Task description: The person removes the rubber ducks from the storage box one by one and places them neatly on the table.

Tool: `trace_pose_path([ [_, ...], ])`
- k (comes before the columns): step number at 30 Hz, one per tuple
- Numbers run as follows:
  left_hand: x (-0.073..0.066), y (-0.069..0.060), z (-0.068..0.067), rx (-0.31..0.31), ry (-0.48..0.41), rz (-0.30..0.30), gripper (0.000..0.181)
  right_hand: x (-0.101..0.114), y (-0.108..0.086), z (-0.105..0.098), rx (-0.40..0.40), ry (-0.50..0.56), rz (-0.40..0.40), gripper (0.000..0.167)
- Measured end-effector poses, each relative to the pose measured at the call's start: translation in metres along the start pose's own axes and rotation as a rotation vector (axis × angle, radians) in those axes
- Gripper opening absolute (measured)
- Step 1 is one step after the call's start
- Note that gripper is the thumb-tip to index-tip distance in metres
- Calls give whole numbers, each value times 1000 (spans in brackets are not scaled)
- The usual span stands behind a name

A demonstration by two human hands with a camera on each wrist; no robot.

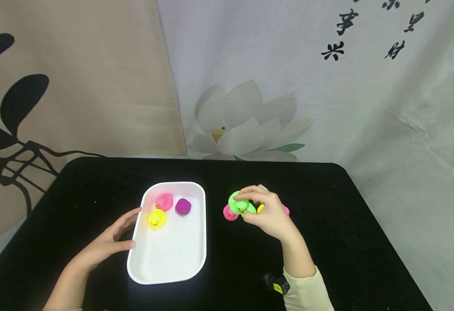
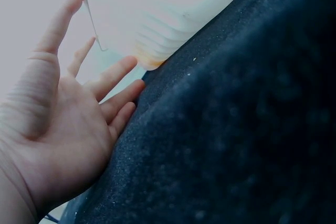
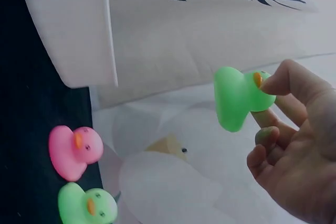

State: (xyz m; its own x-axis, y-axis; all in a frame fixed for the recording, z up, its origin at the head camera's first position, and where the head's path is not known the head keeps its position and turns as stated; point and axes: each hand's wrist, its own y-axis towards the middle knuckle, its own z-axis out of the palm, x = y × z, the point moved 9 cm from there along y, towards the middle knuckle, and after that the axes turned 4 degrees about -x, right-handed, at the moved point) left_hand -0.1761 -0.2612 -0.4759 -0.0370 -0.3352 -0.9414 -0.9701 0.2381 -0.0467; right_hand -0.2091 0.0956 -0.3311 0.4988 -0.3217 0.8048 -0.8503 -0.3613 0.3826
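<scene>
A green rubber duck [image 3: 233,98] is pinched by the head between the thumb and fingers of my right hand [image 1: 267,211], held above the table. Below it lie a pink duck [image 3: 73,153] and a second green duck [image 3: 84,205]. Beside the white tray [image 1: 168,263], my left hand [image 1: 104,246] has its fingers spread, with thumb and fingertips at the tray's left rim. Inside the tray sit a pink duck [image 1: 164,201], a yellow duck [image 1: 157,219] and a purple duck [image 1: 183,207].
Partly behind the right hand are a yellow duck [image 1: 260,208] and another pink one [image 1: 286,210]. A black cloth covers the table [image 1: 347,259]. Behind it hangs a pale curtain [image 1: 250,56] printed with a lotus, leaves and characters. A dark device [image 1: 279,284] is at the right wrist.
</scene>
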Motion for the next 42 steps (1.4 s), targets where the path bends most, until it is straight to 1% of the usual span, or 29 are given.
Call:
trace_pose_path([
  [5, -1, -1, 0, 8, -4, -5, 78, -3, -3, -16, -9, -24, 20, 39],
  [8, -1, -1, 0, 12, -2, -1, 79, -4, -6, -26, -18, -42, 18, 40],
  [16, 2, 0, -1, 1, 3, 5, 80, -13, -13, -54, -56, -91, 38, 41],
  [23, 2, 1, -1, -2, 7, 4, 80, -22, -19, -74, -89, -141, 36, 40],
  [28, 2, 1, -1, 1, 6, 4, 80, -34, -23, -87, -103, -145, 58, 39],
  [33, 2, 1, -1, -1, 6, 4, 79, -44, -28, -98, -117, -176, 102, 38],
  [40, 3, 1, -1, 2, 0, -3, 79, -22, -33, -106, -113, -230, 138, 32],
  [42, 3, 1, -1, 2, -2, -2, 79, -33, -35, -110, -121, -235, 149, 32],
])
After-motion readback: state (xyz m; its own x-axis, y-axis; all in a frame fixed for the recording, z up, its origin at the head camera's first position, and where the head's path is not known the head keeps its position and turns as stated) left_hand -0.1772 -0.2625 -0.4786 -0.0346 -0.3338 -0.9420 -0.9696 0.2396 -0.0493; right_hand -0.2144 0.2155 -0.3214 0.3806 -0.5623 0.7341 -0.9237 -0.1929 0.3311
